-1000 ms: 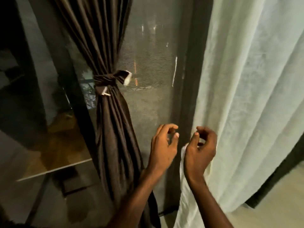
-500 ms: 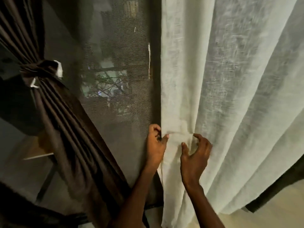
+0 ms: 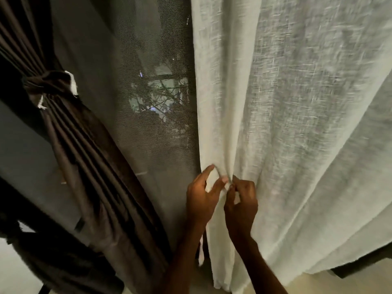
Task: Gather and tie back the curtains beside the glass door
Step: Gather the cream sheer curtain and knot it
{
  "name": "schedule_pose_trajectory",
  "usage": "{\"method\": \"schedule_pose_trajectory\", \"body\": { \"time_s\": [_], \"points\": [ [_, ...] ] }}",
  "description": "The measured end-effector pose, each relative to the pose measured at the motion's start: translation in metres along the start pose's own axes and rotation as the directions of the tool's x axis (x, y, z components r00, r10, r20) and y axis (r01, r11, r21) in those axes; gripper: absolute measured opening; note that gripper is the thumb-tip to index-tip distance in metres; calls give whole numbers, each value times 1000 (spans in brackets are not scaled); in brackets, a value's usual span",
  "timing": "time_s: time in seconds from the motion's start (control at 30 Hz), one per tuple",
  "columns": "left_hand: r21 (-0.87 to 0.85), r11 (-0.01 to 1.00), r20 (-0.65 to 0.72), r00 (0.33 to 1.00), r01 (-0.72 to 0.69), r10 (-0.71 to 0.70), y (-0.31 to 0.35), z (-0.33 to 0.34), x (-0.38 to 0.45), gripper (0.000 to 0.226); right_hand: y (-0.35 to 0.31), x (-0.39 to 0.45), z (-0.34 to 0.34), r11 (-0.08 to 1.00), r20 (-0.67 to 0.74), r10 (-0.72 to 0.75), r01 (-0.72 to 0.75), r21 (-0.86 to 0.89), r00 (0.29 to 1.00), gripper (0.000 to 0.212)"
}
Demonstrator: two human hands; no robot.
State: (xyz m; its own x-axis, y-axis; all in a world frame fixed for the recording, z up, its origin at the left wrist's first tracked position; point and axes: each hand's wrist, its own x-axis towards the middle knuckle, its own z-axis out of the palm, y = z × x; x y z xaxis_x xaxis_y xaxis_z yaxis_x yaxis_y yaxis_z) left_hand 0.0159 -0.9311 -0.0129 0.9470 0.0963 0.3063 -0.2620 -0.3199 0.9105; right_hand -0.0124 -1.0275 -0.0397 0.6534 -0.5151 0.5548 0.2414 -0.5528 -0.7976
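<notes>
A pale linen curtain (image 3: 297, 102) hangs loose over the right half of the view. My left hand (image 3: 201, 196) pinches its left edge between thumb and fingers. Close beside it, my right hand (image 3: 241, 200) grips a fold of the same curtain with curled fingers, the two hands almost touching. At the left, a dark brown curtain (image 3: 84, 166) is gathered into pleats and bound by a knotted brown tie-back (image 3: 51, 83) with white tips.
Between the two curtains is the glass door behind a dark mesh screen (image 3: 152, 92), with lit foliage seen through it. A dark strip (image 3: 360, 266) shows under the pale curtain's hem at lower right. Light floor (image 3: 331, 283) lies below.
The view has swung right, sliding the brown curtain toward the left edge. My hands went from free of the cloth to gripping the pale curtain's edge, then drew together, bunching a fold.
</notes>
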Motion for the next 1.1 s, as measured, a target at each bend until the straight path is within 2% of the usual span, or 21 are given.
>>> {"method": "schedule_pose_trajectory", "body": {
  "time_s": [0.03, 0.07, 0.13, 0.2, 0.27, 0.33, 0.4, 0.47, 0.53, 0.6, 0.7, 0.8, 0.87, 0.93, 1.0, 1.07, 1.1],
  "points": [
    [-8, 1000, 48, 999, 14, -14, 4, 0, 4, 69, 0, -2, 3, 999, 48, -39, 39, 10, 998, 21],
    [25, 1000, 63, 998, -16, 14, 6, 0, 7, 59, 1, -3, 5, 997, 98, -75, 72, 29, 992, 22],
    [76, 993, -38, 995, -90, 93, 2, 1, 13, 32, 6, 0, 6, 995, 144, -87, 80, 54, 986, 32],
    [100, 989, -161, 979, -113, 128, -4, -2, 21, 41, 10, 10, 0, 1000, -3, -14, 14, -24, 1000, 43],
    [99, 991, -173, 979, -90, 106, -15, -5, 32, 45, 15, 25, -8, 993, -213, 64, -83, -81, 975, 45],
    [27, 998, -147, 987, -54, 58, -23, -8, 39, 37, 18, 36, -11, 987, -259, 134, -151, -47, 956, 44],
    [-82, 996, -147, 989, -18, 5, -23, -8, 43, 29, 16, 44, -9, 964, -147, 242, -221, 145, 959, 45],
    [-164, 986, -146, 988, 18, -42, -16, -6, 43, 21, 10, 51, -1, 898, 44, 305, -302, 319, 951, 43],
    [-209, 976, -132, 988, 55, -84, -14, -2, 43, 13, 2, 52, 11, 882, 217, 277, -338, 330, 936, 37],
    [-185, 981, -151, 985, 58, -87, -12, 0, 39, 17, -5, 43, 23, 899, 298, 223, -314, 304, 928, 33],
    [-77, 997, -221, 975, 13, -30, -12, -1, 39, 31, -12, 22, 33, 932, 272, 178, -251, 262, 946, 29],
    [15, 1000, -234, 972, 26, -22, -19, -1, 45, 35, -8, 8, 39, 998, 182, 54, -60, 32, 982, 30],
    [40, 999, -198, 980, 28, -20, -17, -1, 46, 27, -2, 2, 46, 989, 237, -55, 85, -122, 970, 39],
    [-36, 999, -125, 992, 15, -20, -11, -2, 43, 24, -1, -1, 51, 985, 341, -47, 100, -141, 939, 46],
    [-97, 995, -19, 1000, 13, -15, -8, -3, 40, 23, 2, -2, 52, 992, 394, -62, 100, -76, 917, 47],
    [-34, 999, -37, 998, -42, 41, -11, -3, 41, 21, 6, -2, 48, 992, 335, -82, 109, -64, 939, 46],
    [27, 997, -95, 992, -76, 78, -15, -4, 42, 25, 8, 0, 44, 991, 242, -65, 90, -97, 968, 49]
  ]
}}
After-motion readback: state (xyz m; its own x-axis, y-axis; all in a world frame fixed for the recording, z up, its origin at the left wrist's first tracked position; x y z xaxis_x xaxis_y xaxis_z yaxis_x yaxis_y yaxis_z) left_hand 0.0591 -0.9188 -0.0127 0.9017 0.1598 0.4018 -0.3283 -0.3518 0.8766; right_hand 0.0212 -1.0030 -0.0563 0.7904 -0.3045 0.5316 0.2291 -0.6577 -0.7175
